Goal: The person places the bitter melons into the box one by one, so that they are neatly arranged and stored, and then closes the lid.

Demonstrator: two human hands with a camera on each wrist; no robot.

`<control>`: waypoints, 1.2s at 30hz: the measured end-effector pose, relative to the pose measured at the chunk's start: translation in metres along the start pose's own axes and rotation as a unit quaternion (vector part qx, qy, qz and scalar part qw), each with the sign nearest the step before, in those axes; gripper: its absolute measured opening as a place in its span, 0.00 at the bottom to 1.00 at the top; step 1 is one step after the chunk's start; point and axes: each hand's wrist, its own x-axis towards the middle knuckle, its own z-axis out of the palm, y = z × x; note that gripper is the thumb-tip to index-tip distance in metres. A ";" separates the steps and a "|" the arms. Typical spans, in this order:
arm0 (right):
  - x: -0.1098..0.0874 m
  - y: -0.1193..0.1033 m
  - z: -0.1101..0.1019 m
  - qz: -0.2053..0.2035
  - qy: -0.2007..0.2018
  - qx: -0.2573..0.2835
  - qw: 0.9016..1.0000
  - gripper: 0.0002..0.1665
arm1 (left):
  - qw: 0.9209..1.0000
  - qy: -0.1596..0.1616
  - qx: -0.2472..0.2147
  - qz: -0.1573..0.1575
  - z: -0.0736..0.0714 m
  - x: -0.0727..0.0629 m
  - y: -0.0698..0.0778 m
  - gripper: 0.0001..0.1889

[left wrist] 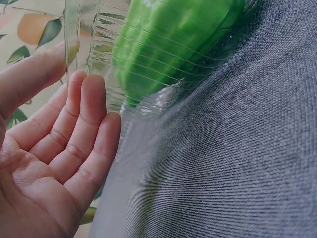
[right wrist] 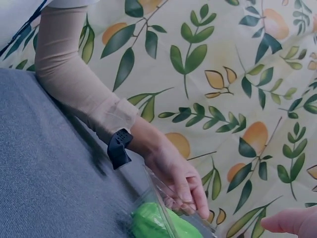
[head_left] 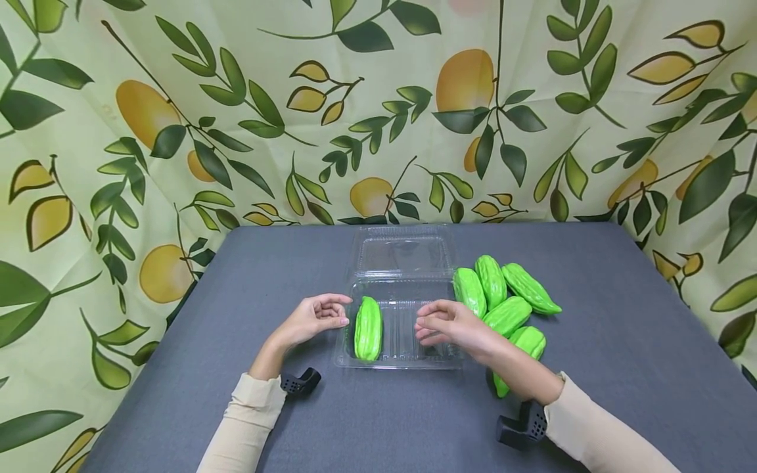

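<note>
A green bitter melon [head_left: 368, 330] lies lengthwise along the left side of a clear plastic clamshell box [head_left: 399, 338]. My left hand [head_left: 316, 318] is at the box's left wall, fingers relaxed and slightly bent, with nothing in its grasp. In the left wrist view its fingertips [left wrist: 93, 96] come right up to the clear wall, the melon showing through behind. Over the right part of the box hovers my right hand [head_left: 452, 325], its fingers loosely curved and holding nothing. Several more bitter melons [head_left: 508, 315] lie in a group right of the box, some partly hidden by my right forearm.
The box's hinged lid [head_left: 402, 253] lies folded back on the far side. Grey cloth covers the table [head_left: 266, 276]. A curtain [head_left: 378, 144] printed with leaves and fruit hangs behind and at both sides. Each wrist wears a black camera mount [head_left: 300, 382].
</note>
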 end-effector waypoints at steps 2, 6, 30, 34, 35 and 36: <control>-0.004 0.000 -0.004 -0.001 0.000 -0.002 1.000 0.28 | 1.000 -0.003 -0.003 -0.002 0.000 0.000 0.000 0.25; -0.012 -0.001 -0.013 -0.010 -0.002 0.000 1.000 0.29 | 1.000 -0.003 -0.003 -0.001 -0.001 0.000 0.000 0.25; -0.058 0.006 -0.060 -0.018 0.023 -0.040 0.999 0.30 | 1.000 -0.001 0.003 -0.006 -0.001 -0.001 0.000 0.26; -0.062 0.012 -0.070 -0.018 0.029 -0.045 0.998 0.29 | 1.000 0.000 0.005 -0.004 -0.001 -0.002 0.000 0.25; -0.064 0.013 -0.073 -0.018 0.030 -0.046 0.998 0.29 | 1.000 0.000 0.004 -0.002 -0.001 -0.002 0.000 0.25; -0.065 0.015 -0.075 -0.019 0.029 -0.046 0.998 0.28 | 1.000 -0.001 0.003 -0.001 -0.001 -0.002 0.000 0.25</control>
